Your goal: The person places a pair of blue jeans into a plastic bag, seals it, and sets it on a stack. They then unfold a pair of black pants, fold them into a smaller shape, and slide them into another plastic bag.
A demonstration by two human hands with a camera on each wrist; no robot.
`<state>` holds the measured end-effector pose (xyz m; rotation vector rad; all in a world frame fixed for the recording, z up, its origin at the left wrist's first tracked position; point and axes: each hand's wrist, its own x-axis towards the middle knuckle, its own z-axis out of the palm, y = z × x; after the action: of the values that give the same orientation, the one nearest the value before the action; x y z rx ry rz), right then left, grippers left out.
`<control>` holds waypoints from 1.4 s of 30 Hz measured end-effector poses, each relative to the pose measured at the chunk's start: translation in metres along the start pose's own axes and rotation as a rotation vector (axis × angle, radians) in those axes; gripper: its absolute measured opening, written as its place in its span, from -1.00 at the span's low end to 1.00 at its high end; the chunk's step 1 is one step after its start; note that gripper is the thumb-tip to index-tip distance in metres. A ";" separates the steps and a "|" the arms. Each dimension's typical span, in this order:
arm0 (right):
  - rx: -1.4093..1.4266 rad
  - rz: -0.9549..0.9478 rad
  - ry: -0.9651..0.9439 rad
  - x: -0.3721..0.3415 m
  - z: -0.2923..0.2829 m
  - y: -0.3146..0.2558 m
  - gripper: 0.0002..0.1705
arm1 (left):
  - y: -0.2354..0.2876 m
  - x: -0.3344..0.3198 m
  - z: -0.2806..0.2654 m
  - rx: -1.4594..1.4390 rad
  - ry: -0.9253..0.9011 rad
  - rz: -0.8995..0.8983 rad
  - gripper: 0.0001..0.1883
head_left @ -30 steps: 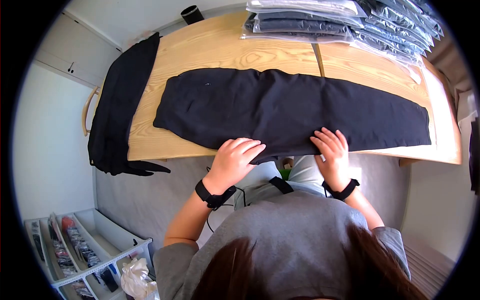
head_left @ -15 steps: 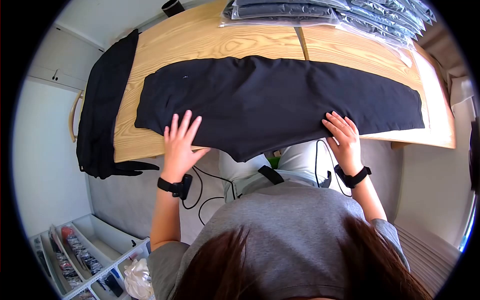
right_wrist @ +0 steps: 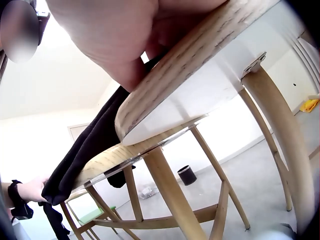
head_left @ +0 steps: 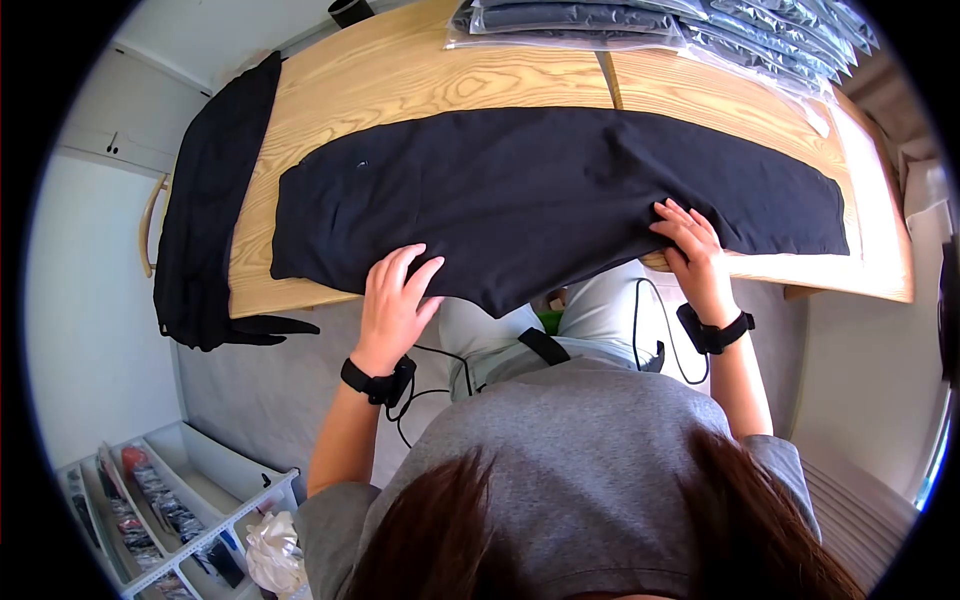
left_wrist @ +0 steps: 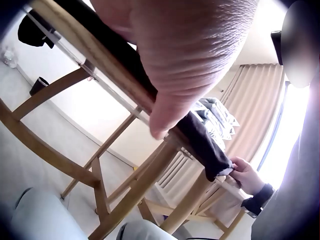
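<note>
A pair of black trousers [head_left: 520,190] lies folded lengthwise across the table, its crotch point hanging over the near edge. My left hand [head_left: 393,310] rests its fingertips on the near side of the trousers, toward the waist end, thumb spread apart. On the leg part, my right hand [head_left: 695,262] touches the cloth with slightly bent fingers, and creases gather beside them. The right wrist view shows the right hand [right_wrist: 120,40] at the wooden edge, with the black cloth running away past it. The left hand [left_wrist: 185,50] fills the top of the left wrist view.
Another black garment [head_left: 215,200] drapes over the table's left end. Bagged folded clothes [head_left: 570,22] are stacked at the back right of the wooden table [head_left: 400,75]. A divided white bin [head_left: 215,470] with small packets stands on the floor at lower left. Cables hang near my lap.
My left hand went from mid-edge out to the left, then slightly back right. My right hand shifted right and away from me. The crotch part spread out, and the far edge now lies smoother.
</note>
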<state>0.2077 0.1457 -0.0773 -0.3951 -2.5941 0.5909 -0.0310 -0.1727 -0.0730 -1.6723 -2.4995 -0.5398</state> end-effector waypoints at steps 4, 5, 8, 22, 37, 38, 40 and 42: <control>-0.058 -0.100 0.010 -0.003 0.000 0.002 -0.69 | -0.016 0.001 -0.002 -0.044 0.075 0.099 -0.51; -0.058 -0.129 0.015 -0.004 0.000 0.002 -0.71 | -0.022 0.000 -0.003 -0.048 0.093 0.116 -0.53; -0.074 -0.170 0.048 -0.003 -0.002 -0.005 -0.75 | -0.032 -0.002 -0.010 -0.007 0.123 0.106 -0.61; 0.085 0.253 -0.101 0.012 -0.028 -0.009 -0.84 | -0.089 0.024 -0.038 -0.356 -0.074 -0.346 -0.77; 0.229 0.329 -0.034 0.031 -0.017 -0.009 -0.85 | -0.086 0.006 -0.056 -0.119 0.050 -0.106 -0.68; 0.229 0.329 -0.035 0.031 -0.018 -0.010 -0.85 | -0.087 0.002 -0.059 -0.081 0.097 -0.079 -0.64; 0.247 0.340 -0.053 0.033 -0.020 -0.011 -0.85 | -0.101 -0.008 -0.060 -0.018 0.068 -0.079 -0.61; 0.261 0.341 -0.057 0.032 -0.021 -0.009 -0.85 | -0.106 -0.013 -0.060 0.060 0.064 -0.077 -0.69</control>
<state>0.1884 0.1569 -0.0449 -0.7476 -2.4721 1.0566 -0.1299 -0.2403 -0.0455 -1.5198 -2.5169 -0.5109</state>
